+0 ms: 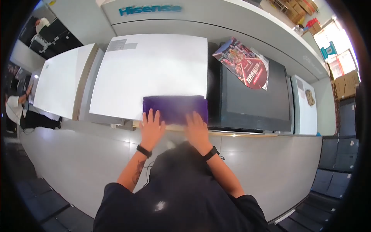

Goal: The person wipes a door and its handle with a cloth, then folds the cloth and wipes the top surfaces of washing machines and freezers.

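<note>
A folded purple cloth lies flat along the front right part of a large white appliance top. My left hand rests its spread fingers on the cloth's front left part. Toward the cloth's right end, my right hand lies with fingers stretched out, slightly blurred by motion. Neither hand grips the cloth; both are open. Each wrist wears a dark band.
Right of the white top stands a dark grey appliance with a printed brochure on it. Other white appliances flank the row. A person is at the far left. A Hisense wall runs behind.
</note>
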Action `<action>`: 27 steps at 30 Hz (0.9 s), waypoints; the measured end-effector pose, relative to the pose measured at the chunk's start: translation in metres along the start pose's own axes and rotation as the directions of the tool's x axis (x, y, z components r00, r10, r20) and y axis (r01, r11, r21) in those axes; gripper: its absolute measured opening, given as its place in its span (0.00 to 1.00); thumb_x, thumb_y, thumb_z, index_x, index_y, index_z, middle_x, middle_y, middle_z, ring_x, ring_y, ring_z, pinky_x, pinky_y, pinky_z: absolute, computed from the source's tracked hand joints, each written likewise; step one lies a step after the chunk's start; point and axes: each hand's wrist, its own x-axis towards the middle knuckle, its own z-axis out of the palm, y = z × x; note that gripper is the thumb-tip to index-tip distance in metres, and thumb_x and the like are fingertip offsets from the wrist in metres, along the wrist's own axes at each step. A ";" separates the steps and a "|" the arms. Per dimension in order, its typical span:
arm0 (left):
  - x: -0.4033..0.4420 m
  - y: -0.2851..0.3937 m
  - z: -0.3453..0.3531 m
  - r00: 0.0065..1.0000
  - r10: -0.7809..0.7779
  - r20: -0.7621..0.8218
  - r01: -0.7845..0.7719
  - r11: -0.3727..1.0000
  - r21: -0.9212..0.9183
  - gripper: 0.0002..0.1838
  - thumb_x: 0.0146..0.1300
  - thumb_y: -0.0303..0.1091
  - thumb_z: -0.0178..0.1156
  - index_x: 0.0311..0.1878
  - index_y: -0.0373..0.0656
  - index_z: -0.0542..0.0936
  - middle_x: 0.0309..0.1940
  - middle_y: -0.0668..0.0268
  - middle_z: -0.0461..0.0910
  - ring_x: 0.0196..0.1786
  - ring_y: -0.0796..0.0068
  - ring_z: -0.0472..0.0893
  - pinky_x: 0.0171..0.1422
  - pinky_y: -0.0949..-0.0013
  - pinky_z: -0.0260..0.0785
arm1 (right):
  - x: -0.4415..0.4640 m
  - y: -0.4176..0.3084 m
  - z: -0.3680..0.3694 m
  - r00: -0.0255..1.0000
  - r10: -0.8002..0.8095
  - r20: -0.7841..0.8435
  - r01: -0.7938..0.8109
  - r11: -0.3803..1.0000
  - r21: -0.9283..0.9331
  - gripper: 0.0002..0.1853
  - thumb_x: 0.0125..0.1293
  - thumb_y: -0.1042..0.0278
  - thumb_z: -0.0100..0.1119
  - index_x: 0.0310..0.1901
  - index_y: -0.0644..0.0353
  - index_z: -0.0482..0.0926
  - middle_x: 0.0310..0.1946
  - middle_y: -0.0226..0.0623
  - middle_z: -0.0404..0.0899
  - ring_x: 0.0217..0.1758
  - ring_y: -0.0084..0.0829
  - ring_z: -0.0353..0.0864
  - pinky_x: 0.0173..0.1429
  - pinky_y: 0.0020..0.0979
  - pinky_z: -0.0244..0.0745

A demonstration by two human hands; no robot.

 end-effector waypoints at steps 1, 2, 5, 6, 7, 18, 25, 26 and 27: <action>0.002 0.004 -0.002 1.000 -0.015 -0.020 0.015 1.000 0.009 0.33 0.65 0.48 0.54 0.70 0.43 0.65 0.73 0.50 0.58 0.76 0.39 0.52 0.65 0.25 0.55 | -0.003 0.000 -0.002 0.999 0.028 0.018 -0.028 1.000 0.005 0.30 0.66 0.56 0.55 0.68 0.59 0.67 0.68 0.57 0.62 0.71 0.58 0.60 0.65 0.52 0.64; 0.003 0.009 -0.002 0.999 -0.031 -0.038 0.032 0.999 0.016 0.33 0.65 0.48 0.54 0.71 0.44 0.65 0.74 0.50 0.56 0.76 0.39 0.50 0.65 0.25 0.54 | -0.002 0.000 0.001 0.999 0.023 -0.027 -0.023 1.000 0.000 0.30 0.66 0.55 0.55 0.68 0.59 0.67 0.69 0.57 0.62 0.72 0.59 0.59 0.66 0.53 0.63; 0.028 0.017 0.013 0.999 0.032 -0.022 -0.032 0.999 0.030 0.34 0.65 0.48 0.53 0.72 0.45 0.63 0.75 0.49 0.51 0.77 0.37 0.46 0.65 0.23 0.52 | 0.028 0.010 0.015 0.991 -0.018 -0.132 0.009 0.998 -0.066 0.32 0.66 0.54 0.55 0.69 0.59 0.65 0.70 0.57 0.59 0.74 0.59 0.55 0.69 0.56 0.59; 0.034 0.014 0.024 0.998 0.065 0.008 -0.065 0.997 0.037 0.35 0.65 0.49 0.53 0.73 0.45 0.62 0.76 0.48 0.50 0.78 0.37 0.45 0.65 0.22 0.51 | 0.031 0.011 0.024 0.991 -0.020 -0.129 0.007 0.995 -0.101 0.32 0.66 0.53 0.55 0.69 0.59 0.65 0.71 0.57 0.58 0.75 0.59 0.54 0.69 0.57 0.58; 0.038 0.014 0.029 0.996 0.090 -0.011 -0.088 0.989 0.123 0.37 0.65 0.51 0.52 0.75 0.47 0.58 0.78 0.49 0.45 0.78 0.36 0.42 0.66 0.22 0.50 | 0.032 0.008 0.030 0.992 -0.027 -0.122 0.011 0.991 -0.135 0.33 0.66 0.52 0.55 0.70 0.59 0.64 0.72 0.57 0.56 0.76 0.59 0.52 0.70 0.59 0.56; 0.164 -0.006 -0.012 0.887 0.127 0.444 -0.179 0.981 0.076 0.45 0.65 0.66 0.46 0.79 0.54 0.47 0.79 0.51 0.32 0.79 0.36 0.31 0.68 0.23 0.47 | 0.133 0.029 0.019 0.953 0.177 0.247 -0.143 0.978 -0.152 0.42 0.68 0.42 0.50 0.76 0.56 0.50 0.77 0.56 0.40 0.79 0.63 0.35 0.72 0.68 0.47; 0.284 0.007 -0.025 0.822 0.101 0.560 -0.154 0.987 0.048 0.54 0.60 0.75 0.46 0.80 0.56 0.40 0.79 0.55 0.25 0.79 0.41 0.23 0.72 0.25 0.35 | 0.244 0.052 0.009 0.889 0.293 0.351 -0.268 0.956 -0.121 0.44 0.69 0.39 0.46 0.77 0.53 0.44 0.78 0.53 0.33 0.80 0.61 0.27 0.75 0.66 0.37; 0.300 0.010 -0.028 0.828 0.103 0.552 -0.154 0.987 0.047 0.54 0.59 0.75 0.46 0.80 0.56 0.39 0.79 0.55 0.25 0.79 0.42 0.22 0.72 0.25 0.34 | 0.255 0.057 0.007 0.862 0.323 0.390 -0.294 0.946 -0.135 0.44 0.68 0.38 0.46 0.78 0.52 0.43 0.79 0.52 0.32 0.80 0.61 0.27 0.76 0.65 0.36; 0.315 0.012 -0.025 0.825 0.113 0.554 -0.166 0.985 0.046 0.54 0.59 0.76 0.46 0.80 0.56 0.39 0.79 0.55 0.24 0.78 0.42 0.22 0.72 0.25 0.33 | 0.270 0.061 0.006 0.840 0.344 0.420 -0.311 0.939 -0.148 0.45 0.67 0.37 0.46 0.78 0.51 0.42 0.79 0.51 0.31 0.80 0.60 0.26 0.76 0.65 0.36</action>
